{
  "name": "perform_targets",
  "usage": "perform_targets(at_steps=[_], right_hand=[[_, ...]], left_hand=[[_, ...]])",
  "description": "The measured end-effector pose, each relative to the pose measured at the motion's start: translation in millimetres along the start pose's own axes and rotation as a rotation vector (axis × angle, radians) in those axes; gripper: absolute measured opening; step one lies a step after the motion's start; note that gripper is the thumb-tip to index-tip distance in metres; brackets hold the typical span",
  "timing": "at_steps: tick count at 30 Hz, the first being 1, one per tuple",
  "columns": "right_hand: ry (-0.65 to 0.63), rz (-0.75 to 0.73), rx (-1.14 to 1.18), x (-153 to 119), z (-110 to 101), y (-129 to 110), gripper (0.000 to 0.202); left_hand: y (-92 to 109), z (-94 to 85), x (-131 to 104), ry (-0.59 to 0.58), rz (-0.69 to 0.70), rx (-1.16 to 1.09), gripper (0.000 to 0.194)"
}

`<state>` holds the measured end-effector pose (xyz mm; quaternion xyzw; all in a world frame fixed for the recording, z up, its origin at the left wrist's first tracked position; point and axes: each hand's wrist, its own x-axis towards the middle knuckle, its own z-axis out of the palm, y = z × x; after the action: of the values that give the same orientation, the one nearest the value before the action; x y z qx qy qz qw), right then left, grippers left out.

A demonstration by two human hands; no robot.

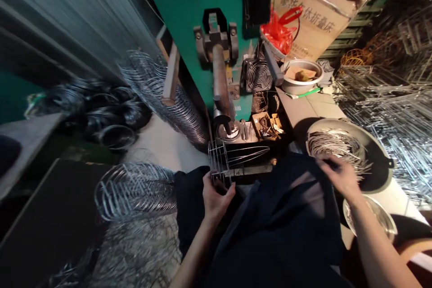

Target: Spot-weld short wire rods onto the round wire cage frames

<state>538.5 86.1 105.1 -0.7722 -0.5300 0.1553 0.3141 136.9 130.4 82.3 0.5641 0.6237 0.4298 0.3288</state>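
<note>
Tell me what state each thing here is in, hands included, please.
Left hand: closed on the wire frame.
Wire frame: held up in front of the machine.
Right hand: at the pan's edge; grip unclear.
Pan: partly filled, loose wire pieces inside.
Wire stack on the left: nested, lying sideways.
Red bag: crumpled.
Pale basin: holding things.
Green machine: on or off, can't tell.

A wire frame (219, 158) is held in the left hand (216, 199), before a green spot-welding machine (182, 22). The right hand (340, 178) is held at the edge of cut metal wires (332, 144) heaped in a wide pan (380, 162). Nested wire baskets (138, 191) are seen left of the lap (280, 234); a red plastic bag (278, 33) is set near a printed cardboard box (312, 4).
</note>
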Motion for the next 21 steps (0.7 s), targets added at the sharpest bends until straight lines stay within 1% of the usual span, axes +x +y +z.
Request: perform_targets(at_steps=[2, 3, 4, 5, 6, 8, 10, 12, 15, 17, 21], right_hand=[[-0.16, -0.287, 0.149, 25.4, 22.7, -81.1, 0.028], [-0.234, -0.428, 0.171, 33.6, 34.9, -114.9, 0.027], [-0.286, -0.552, 0.169, 39.2, 47.1, -142.2, 0.026], [-0.321, -0.655, 0.151, 42.7, 58.9, -162.6, 0.026], [-0.351, -0.735, 0.12, 44.9, 70.3, -176.2, 0.025], [-0.391, -0.823, 0.053, 47.4, 90.6, -187.8, 0.024], [-0.41, -0.84, 0.001, 48.9, 106.6, -187.6, 0.024], [-0.389, -0.835, -0.049, 49.6, 117.5, -185.5, 0.026], [-0.331, -0.852, -0.12, 49.6, 124.7, -187.9, 0.031], [-0.299, -0.869, -0.123, 50.1, 125.8, -193.0, 0.031], [-0.259, -0.856, 0.006, 55.0, 127.1, -203.7, 0.022]], left_hand=[[1.8, -1.9, -0.4, 0.013, 0.005, -0.002, 0.066], [2.3, -3.2, -0.8, 0.023, 0.009, -0.001, 0.065], [2.5, -4.8, -1.0, 0.035, 0.015, -0.002, 0.064], [2.4, -6.7, -1.0, 0.046, 0.019, -0.003, 0.064], [2.0, -8.9, -0.6, 0.056, 0.02, -0.003, 0.063], [0.5, -13.3, 1.3, 0.073, 0.016, -0.003, 0.063], [-1.4, -17.1, 5.0, 0.082, 0.008, 0.007, 0.062], [-3.3, -19.3, 9.5, 0.091, 0.008, 0.02, 0.061], [-6.1, -19.5, 16.1, 0.102, 0.008, 0.025, 0.061], [-8.1, -18.0, 19.4, 0.095, -0.013, 0.001, 0.061], [-12.0, -14.7, 25.2, 0.12, -0.027, -0.046, 0.061]])
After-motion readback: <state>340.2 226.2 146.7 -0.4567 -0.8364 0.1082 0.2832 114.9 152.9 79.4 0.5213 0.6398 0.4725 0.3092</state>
